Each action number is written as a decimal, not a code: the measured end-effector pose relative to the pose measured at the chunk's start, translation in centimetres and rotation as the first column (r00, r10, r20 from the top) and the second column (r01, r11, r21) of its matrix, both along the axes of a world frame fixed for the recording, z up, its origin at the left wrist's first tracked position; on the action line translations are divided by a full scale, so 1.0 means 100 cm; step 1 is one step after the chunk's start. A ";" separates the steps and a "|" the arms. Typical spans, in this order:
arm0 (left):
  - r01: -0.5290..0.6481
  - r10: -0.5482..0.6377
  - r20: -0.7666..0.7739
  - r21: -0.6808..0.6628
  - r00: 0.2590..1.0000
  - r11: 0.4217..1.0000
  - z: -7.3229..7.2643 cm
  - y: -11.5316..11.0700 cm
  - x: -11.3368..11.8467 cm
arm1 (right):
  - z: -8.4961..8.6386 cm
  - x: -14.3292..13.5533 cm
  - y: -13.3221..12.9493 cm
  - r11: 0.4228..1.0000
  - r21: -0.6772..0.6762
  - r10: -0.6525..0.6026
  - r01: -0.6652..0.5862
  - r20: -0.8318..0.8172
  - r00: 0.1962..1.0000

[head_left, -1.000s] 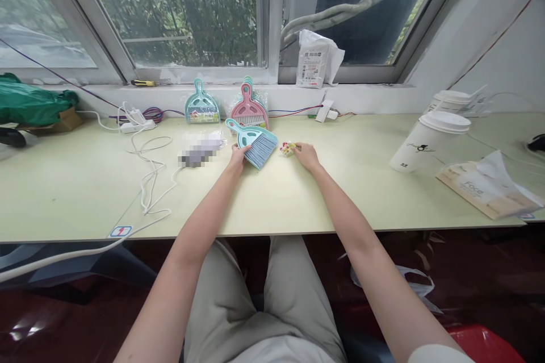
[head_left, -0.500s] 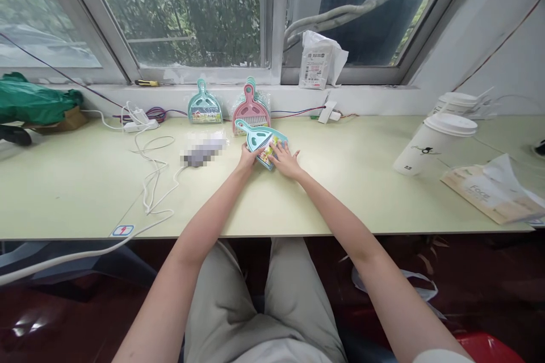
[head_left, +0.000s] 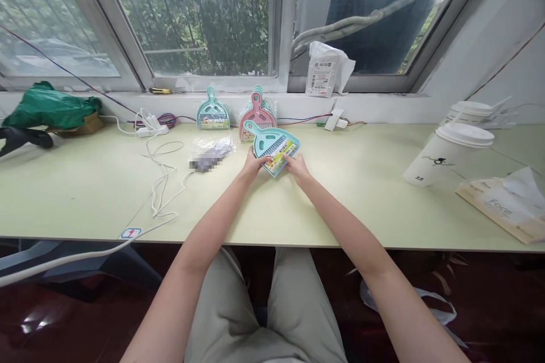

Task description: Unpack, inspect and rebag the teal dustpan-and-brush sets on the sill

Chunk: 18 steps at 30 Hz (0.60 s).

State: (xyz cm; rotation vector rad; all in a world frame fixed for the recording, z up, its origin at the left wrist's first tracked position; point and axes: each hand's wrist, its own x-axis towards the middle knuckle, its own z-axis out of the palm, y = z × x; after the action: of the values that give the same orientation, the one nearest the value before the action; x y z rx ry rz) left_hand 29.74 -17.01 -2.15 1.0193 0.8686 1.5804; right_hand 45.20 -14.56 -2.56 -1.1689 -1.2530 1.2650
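A teal dustpan set (head_left: pixel 272 144) with a brush and a colourful printed label is held tilted above the table, its handle pointing up and left. My left hand (head_left: pixel 252 163) grips its lower left edge, thumb over the label. On the right, my right hand (head_left: pixel 297 167) pinches the lower right edge by the label. Just behind it, a pink dustpan (head_left: pixel 249 119) fronts a stack of similar teal ones, wrapped in clear plastic. Another teal dustpan (head_left: pixel 213 112) leans against the wall to the left.
A partly blurred grey item (head_left: pixel 212 155) in clear plastic and white cables (head_left: pixel 159 181) lie left on the table (head_left: pixel 340 204). White cups (head_left: pixel 447 153) and a tissue pack (head_left: pixel 502 204) stand right. A white package (head_left: pixel 323 70) sits on the sill.
My right hand has moved from lying spread over the label to gripping the dustpan's lower right edge. The label now shows more fully. The camera view has shifted slightly.
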 end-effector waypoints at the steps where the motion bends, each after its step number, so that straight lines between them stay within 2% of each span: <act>1: 0.046 -0.046 -0.032 0.020 0.998 0.999 0.004 -0.001 -0.001 | 0.000 0.002 0.003 0.997 -0.060 0.044 -0.053 -0.140 0.989; 3: 0.065 -0.065 -0.120 0.000 0.991 0.998 0.012 -0.001 -0.005 | 0.001 0.006 0.006 0.988 -0.107 0.067 -0.111 -0.345 0.936; 4: 0.005 -0.008 -0.182 -0.017 0.983 1.000 0.016 -0.001 -0.009 | 0.002 0.008 0.007 0.989 -0.098 0.063 -0.112 -0.405 0.912; 5: -0.104 0.096 -0.258 -0.015 0.961 0.995 0.019 -0.001 -0.016 | 0.004 0.010 0.008 0.992 -0.078 0.054 -0.098 -0.443 0.895; 6: -0.244 0.236 -0.340 0.021 0.910 0.970 0.021 -0.001 -0.024 | 0.006 0.012 0.008 0.995 -0.056 0.043 -0.078 -0.465 0.884; 8: -0.489 0.508 -0.470 0.173 0.722 0.855 0.019 -0.002 -0.042 | 0.009 0.017 0.009 0.999 -0.019 0.032 -0.046 -0.483 0.875; 9: -0.548 0.580 -0.509 0.232 0.636 0.804 0.016 -0.002 -0.052 | 0.011 0.019 0.010 0.999 -0.006 0.031 -0.038 -0.485 0.874; 10: -0.570 0.599 -0.546 0.248 0.586 0.783 0.012 -0.003 -0.060 | 0.013 0.022 0.011 0.999 0.002 0.030 -0.033 -0.487 0.873; 12: -0.518 0.500 -0.632 0.177 0.592 0.837 0.003 -0.004 -0.072 | 0.015 0.027 0.014 1.000 0.011 0.031 -0.030 -0.488 0.873; 14: -0.395 0.349 -0.703 0.105 0.620 0.913 -0.004 -0.005 -0.078 | 0.015 0.031 0.017 1.000 0.011 0.028 -0.026 -0.484 0.875; 16: -0.287 0.261 -0.752 0.100 0.605 0.953 -0.003 -0.005 -0.079 | 0.015 0.036 0.020 1.000 0.005 0.018 -0.017 -0.482 0.876; 18: -0.232 0.206 -0.781 0.080 0.590 0.969 0.005 -0.006 -0.082 | 0.014 0.039 0.023 1.000 -0.007 -0.001 -0.003 -0.488 0.873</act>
State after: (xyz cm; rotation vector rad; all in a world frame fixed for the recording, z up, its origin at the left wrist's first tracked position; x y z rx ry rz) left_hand 21.55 -17.61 -1.65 1.6885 1.6718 1.2643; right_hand 49.12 -12.27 -1.18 -0.7778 -0.8686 1.4528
